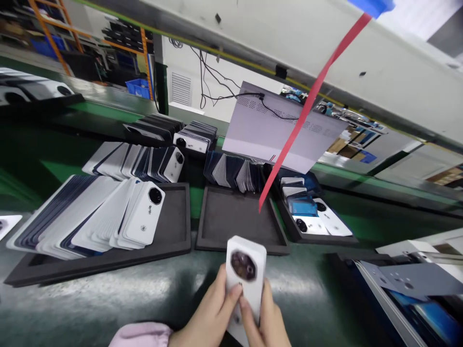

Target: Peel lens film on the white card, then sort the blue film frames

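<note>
A white phone back cover (250,290) with a round dark camera window is held upright between my hands, low in the middle of the view. My left hand (207,312) grips its left edge, thumb across the front. From the right side, my right hand (269,318) grips it too, and both thumbs press just below the camera window. Whether it is a single cover or several together, I cannot tell. Just beyond it lies a dark foam tray (235,221) with a row of covers (235,172) standing along its far side.
To the left, another foam tray (177,207) carries a leaning row of white and dark covers (97,212). A right-hand tray (307,236) holds white covers and blue pieces. Flat panels (408,279) stack at far right. A red strap (307,106) hangs before a grey panel (249,125).
</note>
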A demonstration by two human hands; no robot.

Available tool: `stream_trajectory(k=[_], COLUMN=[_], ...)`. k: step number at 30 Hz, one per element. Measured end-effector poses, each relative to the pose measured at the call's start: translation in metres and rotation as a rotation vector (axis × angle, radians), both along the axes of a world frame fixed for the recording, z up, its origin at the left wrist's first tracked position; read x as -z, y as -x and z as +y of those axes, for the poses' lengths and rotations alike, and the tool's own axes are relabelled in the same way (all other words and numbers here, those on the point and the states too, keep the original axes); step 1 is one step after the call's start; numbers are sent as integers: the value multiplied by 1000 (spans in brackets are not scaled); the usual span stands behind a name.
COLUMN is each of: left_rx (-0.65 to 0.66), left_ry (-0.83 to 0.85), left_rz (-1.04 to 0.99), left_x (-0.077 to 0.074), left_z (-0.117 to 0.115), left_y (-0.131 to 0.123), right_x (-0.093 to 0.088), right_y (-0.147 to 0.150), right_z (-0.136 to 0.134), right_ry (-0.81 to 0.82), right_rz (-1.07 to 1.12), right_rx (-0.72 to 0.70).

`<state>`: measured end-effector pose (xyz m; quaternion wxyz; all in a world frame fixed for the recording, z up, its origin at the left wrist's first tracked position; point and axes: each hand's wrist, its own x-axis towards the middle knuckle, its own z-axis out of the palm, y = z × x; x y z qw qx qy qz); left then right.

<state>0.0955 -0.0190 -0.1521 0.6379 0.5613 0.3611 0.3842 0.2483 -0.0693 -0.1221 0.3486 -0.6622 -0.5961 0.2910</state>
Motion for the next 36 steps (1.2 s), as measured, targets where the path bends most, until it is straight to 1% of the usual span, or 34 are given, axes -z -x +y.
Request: stream_trajectory(k=[2,3,4,6,8,9,11,13,15,17,19,22,26,31,34,36], left_rx=[1,6,11,13,10,20,77,136,165,186,216,252,265,238,231,242], left_ry=[33,42,51,64,55,34,-29,-101,-164,-216,-261,-310,-337,-340,-324,-299], left_rz=[-18,-28,-35,-35,-26,-21,-5,31,88,144,184,221,252,276,257,224], left_x=[-13,-17,-17,-10,3,10,22,28,29,28,26,27,30,31,30,32], left_z=[15,21,26,30,28,26,22,21,22,25,28,29,28,29,27,24], left_y=[3,4,6,8,9,11,14,17,19,21,22,22,20,18,20,23], right_x=[-20,-31,-41,-59,-69,-71,-70,-64,-57,-54,-52,-50,-41,-25,-16,-12], right_y=[2,3,4,11,24,32,54,77,97,112,121,125,115,99,87,72], right_z=[33,53,73,115,152,168,193,208,216,218,217,211,202,198,190,177], right_ry=[5,5,10,40,91,122,190,259,312,336,338,334,309,235,142,62], right_rz=[6,1,-15,-82,-177,-227,-318,-396,-455,-492,-504,-480,-381,-243,-155,-105], right_rx=[-67,-89,-81,-54,-26,-11,11,19,10,-7,-28,-56,-82,-109,-71,-16])
